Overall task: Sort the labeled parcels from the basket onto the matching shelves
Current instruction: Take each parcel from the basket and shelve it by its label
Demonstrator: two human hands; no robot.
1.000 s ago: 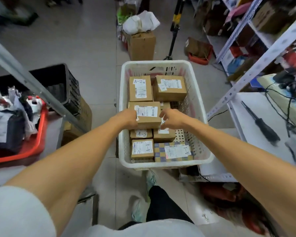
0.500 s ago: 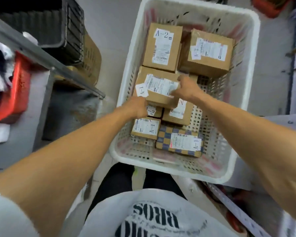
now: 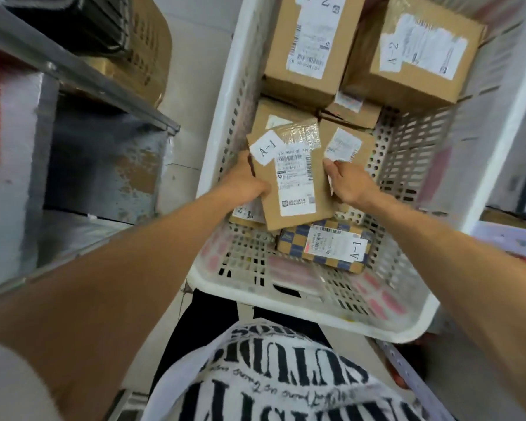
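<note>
A brown cardboard parcel labelled A-1 (image 3: 292, 177) is lifted above the other boxes inside the white perforated basket (image 3: 310, 311). My left hand (image 3: 243, 180) grips its left edge and my right hand (image 3: 346, 183) grips its right edge. Beneath it lies a blue-checked parcel marked A-1 (image 3: 325, 247). Two larger boxes marked A-2 sit at the far end, one on the left (image 3: 307, 41) and one on the right (image 3: 413, 50). Smaller boxes between them are partly hidden.
A grey metal shelf unit (image 3: 73, 71) stands close on the left, with a black crate (image 3: 82, 22) and a cardboard box behind it. A perforated shelf rail (image 3: 413, 381) runs at the lower right. The basket fills the floor space in front of my legs.
The camera has tilted down and moved closer to the basket. Both hands have raised the A-1 parcel off the pile and turned it, and it now stands more upright.
</note>
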